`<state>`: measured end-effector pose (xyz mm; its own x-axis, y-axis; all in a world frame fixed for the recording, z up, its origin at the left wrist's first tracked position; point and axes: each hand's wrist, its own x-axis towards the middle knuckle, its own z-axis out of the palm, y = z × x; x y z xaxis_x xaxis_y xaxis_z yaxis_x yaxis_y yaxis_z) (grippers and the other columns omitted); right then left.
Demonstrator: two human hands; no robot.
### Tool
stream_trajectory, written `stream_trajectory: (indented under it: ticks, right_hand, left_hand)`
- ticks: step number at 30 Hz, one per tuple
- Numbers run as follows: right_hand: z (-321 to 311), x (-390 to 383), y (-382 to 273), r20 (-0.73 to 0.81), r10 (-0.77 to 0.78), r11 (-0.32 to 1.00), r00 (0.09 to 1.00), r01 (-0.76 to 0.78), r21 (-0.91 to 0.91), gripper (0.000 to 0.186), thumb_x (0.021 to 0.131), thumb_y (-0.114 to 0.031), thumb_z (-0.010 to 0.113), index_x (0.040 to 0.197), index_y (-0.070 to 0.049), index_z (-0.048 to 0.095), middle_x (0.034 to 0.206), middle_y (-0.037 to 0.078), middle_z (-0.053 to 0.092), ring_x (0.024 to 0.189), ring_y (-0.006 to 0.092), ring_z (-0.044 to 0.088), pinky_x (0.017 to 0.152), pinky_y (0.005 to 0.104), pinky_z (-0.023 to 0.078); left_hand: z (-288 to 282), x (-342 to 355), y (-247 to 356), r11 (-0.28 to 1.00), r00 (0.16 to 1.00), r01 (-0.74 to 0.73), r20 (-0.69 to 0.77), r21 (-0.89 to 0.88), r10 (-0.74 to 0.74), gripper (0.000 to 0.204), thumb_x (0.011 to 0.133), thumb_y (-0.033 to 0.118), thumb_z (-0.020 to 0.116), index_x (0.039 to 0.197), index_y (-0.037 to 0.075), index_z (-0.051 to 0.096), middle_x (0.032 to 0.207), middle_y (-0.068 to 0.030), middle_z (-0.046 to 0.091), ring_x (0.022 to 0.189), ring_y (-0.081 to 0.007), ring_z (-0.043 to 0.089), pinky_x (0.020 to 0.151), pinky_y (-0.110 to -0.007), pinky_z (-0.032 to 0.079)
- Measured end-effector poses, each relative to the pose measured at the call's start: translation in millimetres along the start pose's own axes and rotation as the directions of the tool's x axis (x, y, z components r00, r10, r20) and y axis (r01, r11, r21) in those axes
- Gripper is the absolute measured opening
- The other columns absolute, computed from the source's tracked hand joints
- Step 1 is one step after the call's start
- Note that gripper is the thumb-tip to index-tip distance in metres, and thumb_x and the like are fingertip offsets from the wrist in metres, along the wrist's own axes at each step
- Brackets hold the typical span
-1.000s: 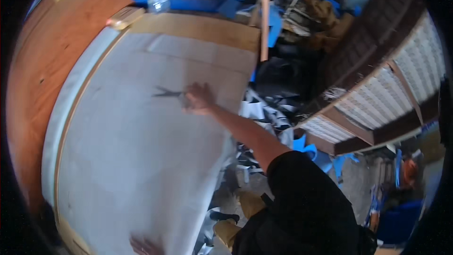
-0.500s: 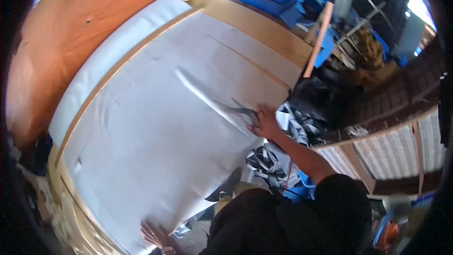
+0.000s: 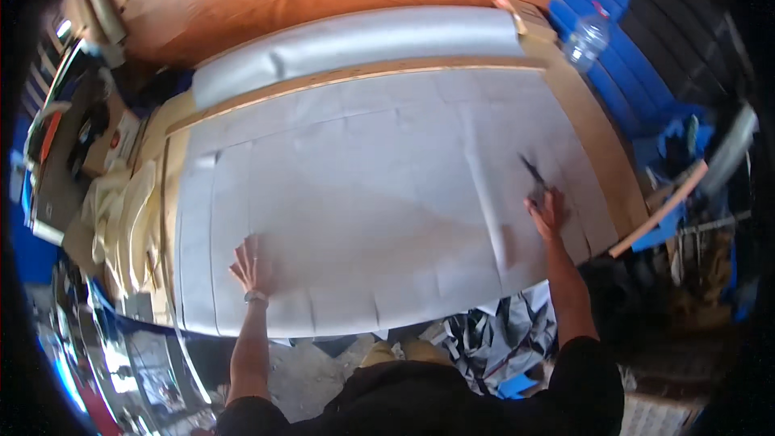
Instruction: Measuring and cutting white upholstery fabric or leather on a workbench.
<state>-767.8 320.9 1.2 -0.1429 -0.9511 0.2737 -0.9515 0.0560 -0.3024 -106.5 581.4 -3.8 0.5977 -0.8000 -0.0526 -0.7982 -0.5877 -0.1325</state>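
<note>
A large light grey sheet (image 3: 347, 186) covers most of the work table. It looks like vinyl or fabric, with faint creases or lines and a raised fold toward its right side. My left hand (image 3: 252, 265) lies on the sheet near the front left, fingers spread. In my right hand (image 3: 550, 211) is a pair of dark scissors (image 3: 532, 171), held over the right part of the sheet with the blades pointing away and a little left. My fingers partly hide the handles.
A wooden strip (image 3: 363, 73) crosses the table's far side, before a grey roll (image 3: 363, 42). A clear plastic bottle (image 3: 587, 40) stands at the far right. Crumpled scraps (image 3: 500, 335) lie beyond the front edge, and a wooden stick (image 3: 660, 210) juts out at right.
The view has swung left, so the table now lies crosswise before me. My left hand has moved farther in over the sheet. The scissors remain in my right hand.
</note>
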Motion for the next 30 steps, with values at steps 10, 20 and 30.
stream_trajectory:
  ticks: [10,20,30]
  right_hand:
    - [-19,-36,82,-0.018,0.01,0.976,1.0,-0.014,-0.218,0.059,0.078,-0.038,0.063,0.121,-0.003,0.042,0.133,0.015,0.04,0.125,0.035,0.037,0.098,0.0609,0.027]
    - [-79,-78,114,0.0,0.008,0.976,1.0,-0.008,-0.219,0.053,0.069,-0.041,0.072,0.098,-0.001,0.052,0.109,0.019,0.053,0.102,0.0376,0.051,0.082,0.0512,0.041]
    - [-22,-71,-11,-0.017,-0.208,0.977,0.978,0.207,-0.05,0.054,0.074,-0.039,0.068,0.11,-0.005,0.047,0.13,0.015,0.043,0.124,0.0361,0.037,0.094,0.0615,0.029]
  left_hand:
    - [4,-101,-2,0.964,0.997,-0.059,-0.067,-0.261,0.043,0.07,0.084,0.061,0.04,0.145,0.03,0.023,0.153,-0.0028,0.012,0.14,-0.0333,0.008,0.104,-0.066,0.003]
    - [-38,-171,-22,0.953,0.994,-0.082,0.042,-0.292,0.099,0.062,0.076,0.043,0.064,0.131,0.021,0.045,0.136,-0.0055,0.041,0.129,-0.0319,0.031,0.102,-0.061,0.018]
    - [-3,-69,-4,0.996,0.999,0.035,-0.016,-0.082,-0.036,0.066,0.086,0.062,0.038,0.144,0.034,0.024,0.153,-0.006,0.014,0.139,-0.0349,0.01,0.101,-0.068,0.008]
